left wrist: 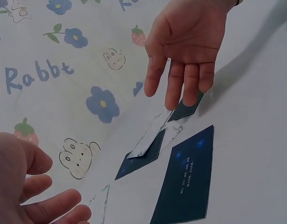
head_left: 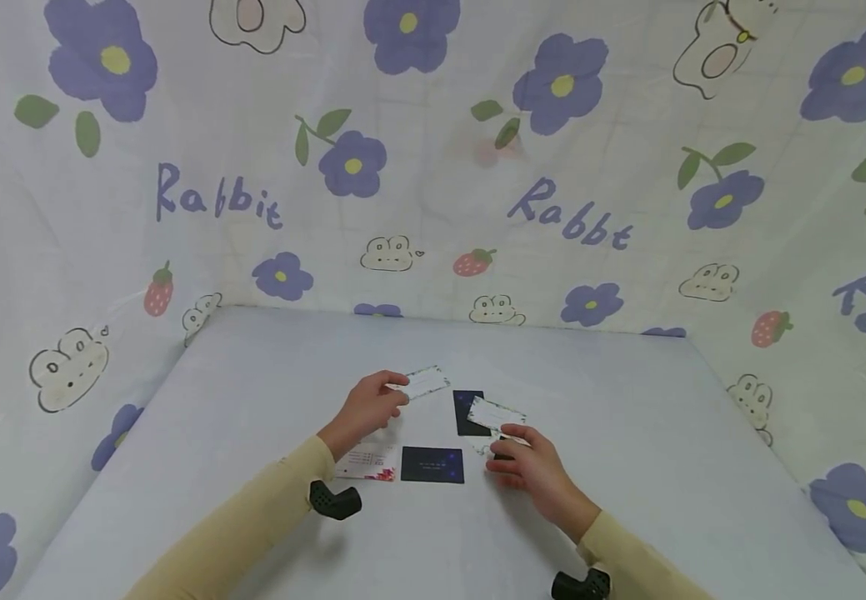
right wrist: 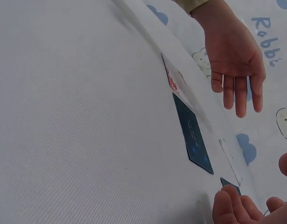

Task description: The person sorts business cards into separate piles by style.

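Note:
My left hand [head_left: 372,404] is held over the table with fingers loosely extended, nearest a white card with a leafy border [head_left: 428,382]. In the right wrist view the left hand [right wrist: 236,65] has straight fingers and nothing in them. My right hand [head_left: 533,471] hovers with relaxed fingers beside another leaf-edged white card [head_left: 498,413], which overlaps a dark blue card [head_left: 463,412]. Under its fingers, a further white card [head_left: 480,447] and a dark card [left wrist: 189,108] are partly hidden. Between the hands lies a dark card with small print [head_left: 433,466].
A white card with red flowers [head_left: 367,463] lies below the left hand, left of the printed dark card. The white table [head_left: 290,350] meets a hanging cloth [head_left: 433,200] patterned with flowers and rabbits at its back and sides.

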`<action>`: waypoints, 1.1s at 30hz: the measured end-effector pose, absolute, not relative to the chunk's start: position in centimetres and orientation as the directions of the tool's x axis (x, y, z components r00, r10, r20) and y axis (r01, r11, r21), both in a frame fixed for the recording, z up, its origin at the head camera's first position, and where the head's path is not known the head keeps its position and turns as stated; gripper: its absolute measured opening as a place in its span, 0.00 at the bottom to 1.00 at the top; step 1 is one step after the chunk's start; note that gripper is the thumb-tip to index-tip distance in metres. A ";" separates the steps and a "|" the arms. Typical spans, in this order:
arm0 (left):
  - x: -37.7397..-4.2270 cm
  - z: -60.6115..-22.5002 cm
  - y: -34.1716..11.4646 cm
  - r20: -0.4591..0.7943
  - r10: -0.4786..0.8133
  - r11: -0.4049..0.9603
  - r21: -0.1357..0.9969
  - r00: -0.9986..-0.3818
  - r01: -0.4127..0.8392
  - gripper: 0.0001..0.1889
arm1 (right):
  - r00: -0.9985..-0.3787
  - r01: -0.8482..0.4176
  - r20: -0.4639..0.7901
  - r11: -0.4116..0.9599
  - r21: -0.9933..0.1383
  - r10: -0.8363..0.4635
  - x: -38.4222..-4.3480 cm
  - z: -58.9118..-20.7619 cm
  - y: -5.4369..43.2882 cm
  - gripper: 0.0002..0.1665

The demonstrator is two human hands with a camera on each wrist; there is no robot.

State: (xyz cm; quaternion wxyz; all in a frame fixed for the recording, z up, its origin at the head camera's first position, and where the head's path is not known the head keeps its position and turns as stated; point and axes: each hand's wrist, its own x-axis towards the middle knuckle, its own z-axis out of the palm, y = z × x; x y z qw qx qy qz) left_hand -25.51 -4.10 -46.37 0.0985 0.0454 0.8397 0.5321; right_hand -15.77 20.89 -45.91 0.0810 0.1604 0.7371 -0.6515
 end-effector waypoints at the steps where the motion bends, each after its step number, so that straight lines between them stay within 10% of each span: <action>1: -25.8 -46.4 -3.7 -0.117 0.188 0.432 0.901 -0.975 -0.024 0.20 | -0.936 0.340 -0.327 0.093 -0.936 0.130 -15.8 -45.9 20.9 0.27; 22: -30.4 -48.2 4.1 0.011 0.334 0.538 0.819 -0.942 0.201 0.23 | -0.937 0.326 -0.337 -0.113 -0.938 0.091 -16.2 -46.3 20.1 0.36; 33: -30.8 -48.0 7.1 -0.113 0.458 0.603 0.769 -0.882 0.215 0.34 | -0.941 0.321 -0.336 -0.220 -0.921 0.031 -16.2 -46.4 20.1 0.38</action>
